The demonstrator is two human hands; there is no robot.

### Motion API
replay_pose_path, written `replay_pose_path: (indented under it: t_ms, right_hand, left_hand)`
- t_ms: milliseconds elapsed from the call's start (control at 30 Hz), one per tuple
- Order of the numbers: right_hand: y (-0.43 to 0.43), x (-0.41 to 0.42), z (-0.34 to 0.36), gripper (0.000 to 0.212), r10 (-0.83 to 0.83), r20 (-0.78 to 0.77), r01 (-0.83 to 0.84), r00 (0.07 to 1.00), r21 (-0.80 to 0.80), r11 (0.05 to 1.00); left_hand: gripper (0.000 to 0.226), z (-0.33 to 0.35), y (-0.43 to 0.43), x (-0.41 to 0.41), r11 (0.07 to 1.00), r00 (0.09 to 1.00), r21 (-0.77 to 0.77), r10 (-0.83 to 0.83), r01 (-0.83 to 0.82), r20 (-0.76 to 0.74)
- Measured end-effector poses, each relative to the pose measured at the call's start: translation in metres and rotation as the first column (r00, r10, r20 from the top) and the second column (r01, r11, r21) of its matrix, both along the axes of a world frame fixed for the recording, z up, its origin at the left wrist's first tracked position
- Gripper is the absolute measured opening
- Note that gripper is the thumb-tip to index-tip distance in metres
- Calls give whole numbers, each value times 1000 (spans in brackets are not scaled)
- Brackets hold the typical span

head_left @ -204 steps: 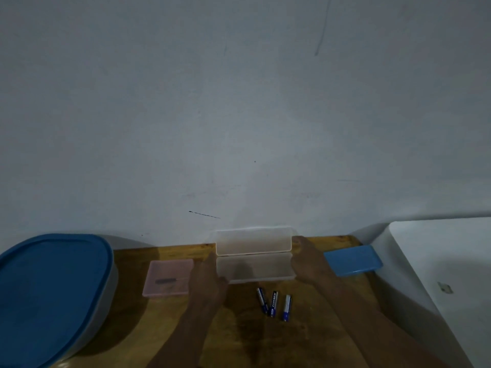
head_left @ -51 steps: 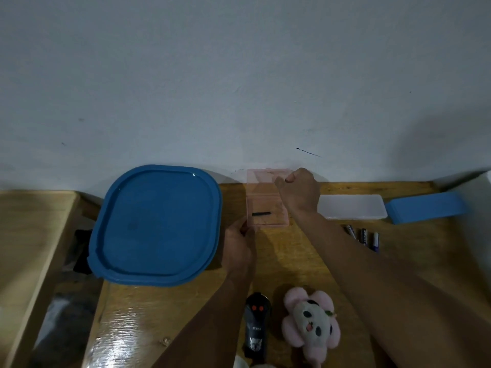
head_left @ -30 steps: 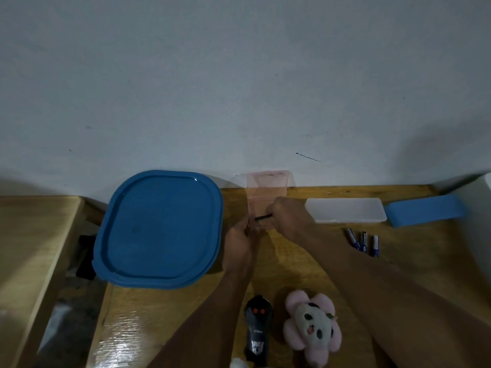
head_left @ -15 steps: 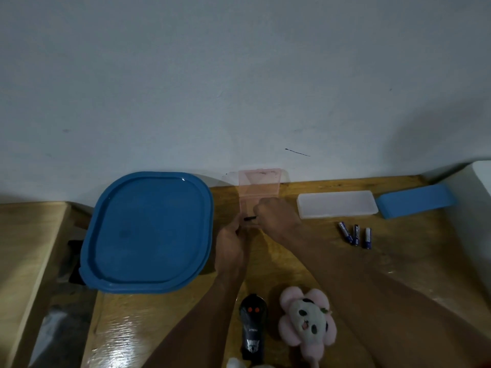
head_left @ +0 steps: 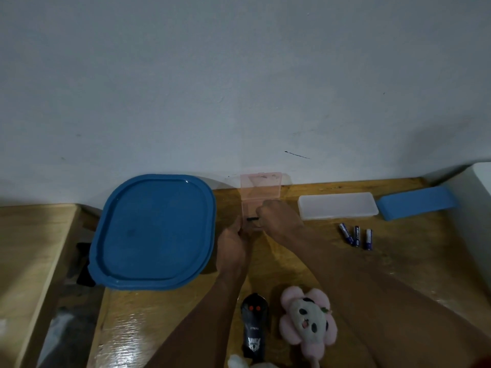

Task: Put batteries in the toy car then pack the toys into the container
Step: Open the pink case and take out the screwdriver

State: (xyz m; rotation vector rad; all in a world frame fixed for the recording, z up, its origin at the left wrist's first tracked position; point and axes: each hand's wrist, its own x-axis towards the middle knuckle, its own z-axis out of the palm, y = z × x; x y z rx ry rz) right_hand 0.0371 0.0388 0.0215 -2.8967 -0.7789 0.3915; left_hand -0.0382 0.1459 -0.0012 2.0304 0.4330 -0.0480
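A: Head view. Where are the hands?
B: Both at the pink box, at the back of the table, against the wall. The box lid stands up, leaning at the wall.
A: Left hand?
B: Left hand grips the box's near left corner, fingers curled round the edge. Back of the hand faces the camera, so the exact finger layout: cannot tell.
A: Right?
B: Right hand is fisted over the open tray, fingertips pinching a short black bit. The bit sticks out left of the fist, inside the box outline. Too small to tell what it is.
A: Batteries?
B: Three batteries loose on the table, side by side, right of the right forearm, touching neither hand. They lie just in front of the white case, which is shut. Blue case sits just beside that, further right.
A: Toys?
B: Black unit, two red dots, "27MHz" print, lies near the bottom edge between the forearms. Car or remote: cannot tell. Pink plush just right of it, face up. A white scrap clips the bottom edge.
A: Container?
B: Container, blue lid on, at the table's left edge, just left of the pink box. Well apart from the batteries.
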Motion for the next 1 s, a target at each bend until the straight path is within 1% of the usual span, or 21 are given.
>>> replay_pose_path:
  t_ms: [67,133,233,300,467,533,633,700,767,867,933,1000]
  right_hand:
    - [-3,-1,4,19,-17,22,17,1000,24,1000]
    - [-6,-3,8,20,-31,54,30,998,26,999]
    - [-15,-8,18,23,-46,86,46,995,-5,999]
    - [-23,-11,22,23,-61,84,61,995,-2,998]
    - [-41,-26,30,21,-78,84,78,993,10,997]
    - [-50,-31,34,19,-78,92,78,993,8,997]
    - [-67,-40,37,19,-69,111,64,991,50,997]
    - [-77,-49,42,20,-52,120,45,991,60,997]
    - [-89,-58,49,16,-43,129,37,991,49,998]
    - [-108,-74,62,15,-62,160,56,985,42,998]
    - [-123,-85,70,16,-96,175,90,980,44,995]
    - [-139,-100,77,15,-123,184,116,975,48,992]
  left_hand:
    - [14,-2,1,-1,997,1000,82,-7,9,-30]
    - [16,-6,2,-5,983,998,180,-28,37,-52]
    - [29,-7,-3,-14,939,990,321,-90,122,-112]
    - [37,-2,-10,-22,903,977,387,-132,189,-169]
    - [51,17,-24,-39,767,947,555,-271,321,-173]
    - [50,29,-28,-43,706,936,620,-316,342,-157]
    - [47,45,-33,-49,618,928,712,-347,333,-133]
    - [47,55,-37,-55,580,921,741,-364,338,-135]
    - [49,63,-41,-62,552,916,761,-377,340,-136]
    - [49,74,-51,-74,506,905,792,-405,341,-131]
    - [49,80,-60,-84,491,896,800,-427,343,-122]
    - [50,85,-71,-95,498,887,794,-449,348,-107]
